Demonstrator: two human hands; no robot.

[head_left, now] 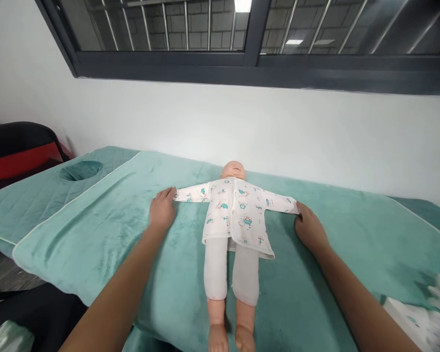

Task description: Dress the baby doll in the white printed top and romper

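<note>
Over green sheet (106,230) | left hand (162,209), right hand (311,227) reaching forward, spread wide | grip: each pinching a shirt cuff (292,206)

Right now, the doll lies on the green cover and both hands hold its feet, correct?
Not its feet: in the head view, the left hand and right hand are at its sleeve ends. The doll does lie on the green cover.

Even light, soft shadows, glare on window (252,58), lower-right corner blurred
</note>
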